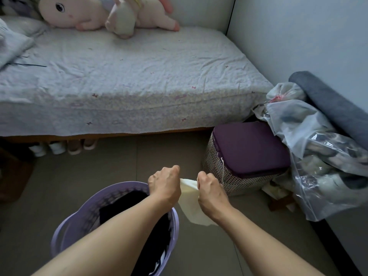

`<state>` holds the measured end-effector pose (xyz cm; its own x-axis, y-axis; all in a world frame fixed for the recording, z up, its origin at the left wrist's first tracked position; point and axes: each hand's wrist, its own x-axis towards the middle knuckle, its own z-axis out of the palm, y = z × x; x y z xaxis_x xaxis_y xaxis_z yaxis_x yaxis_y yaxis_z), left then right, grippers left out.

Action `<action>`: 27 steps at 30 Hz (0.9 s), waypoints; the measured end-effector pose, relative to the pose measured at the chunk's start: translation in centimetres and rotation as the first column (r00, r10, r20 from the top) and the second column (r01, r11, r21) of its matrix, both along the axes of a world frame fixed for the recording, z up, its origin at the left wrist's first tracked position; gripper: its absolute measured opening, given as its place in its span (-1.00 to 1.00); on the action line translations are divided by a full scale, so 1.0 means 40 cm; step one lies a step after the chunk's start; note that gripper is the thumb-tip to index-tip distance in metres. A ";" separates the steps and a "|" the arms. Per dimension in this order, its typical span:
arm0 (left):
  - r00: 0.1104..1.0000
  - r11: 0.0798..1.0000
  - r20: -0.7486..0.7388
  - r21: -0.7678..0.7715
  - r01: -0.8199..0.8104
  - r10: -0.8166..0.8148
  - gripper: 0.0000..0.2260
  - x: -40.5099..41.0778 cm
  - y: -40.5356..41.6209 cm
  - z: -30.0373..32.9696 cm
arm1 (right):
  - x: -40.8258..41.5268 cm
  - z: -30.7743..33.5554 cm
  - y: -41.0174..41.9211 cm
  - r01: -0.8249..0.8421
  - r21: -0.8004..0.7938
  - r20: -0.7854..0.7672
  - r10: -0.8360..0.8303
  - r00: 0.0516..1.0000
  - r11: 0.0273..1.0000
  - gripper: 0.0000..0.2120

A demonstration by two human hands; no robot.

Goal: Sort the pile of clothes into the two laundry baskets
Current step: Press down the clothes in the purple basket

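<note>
A cream-white garment [191,204] hangs between my two hands above the floor. My left hand [165,186] grips its upper left edge with curled fingers. My right hand [212,193] grips its upper right edge. Below my left forearm stands a lilac laundry basket [65,234] holding dark clothes [127,202]. The garment hangs just right of that basket's rim. A second basket is not in view.
A bed with a pale quilt [123,80] fills the upper half, with plush toys [103,12] at the wall. A patterned hamper with a purple lid [249,150] stands at the right. Clear plastic bags of fabric [318,152] pile beside it. Shoes [57,148] sit under the bed.
</note>
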<state>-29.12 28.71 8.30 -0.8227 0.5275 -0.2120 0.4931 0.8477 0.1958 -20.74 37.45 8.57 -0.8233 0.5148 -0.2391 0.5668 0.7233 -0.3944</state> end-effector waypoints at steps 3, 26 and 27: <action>1.000 1.000 0.015 0.002 -0.012 0.012 -0.79 -0.006 -0.103 0.012 | -0.013 0.017 -0.096 -0.007 -0.016 0.017 0.007 1.000 1.000 -0.78; 0.976 0.984 0.140 -0.078 -0.157 0.167 -0.71 -0.039 -0.755 0.098 | -0.071 0.096 -0.667 -0.174 -0.113 0.227 0.195 0.954 0.978 -0.63; 0.975 0.984 0.142 -0.078 -0.161 0.171 -0.71 -0.024 -0.767 0.103 | -0.062 0.103 -0.680 -0.179 -0.114 0.221 0.201 0.954 0.977 -0.62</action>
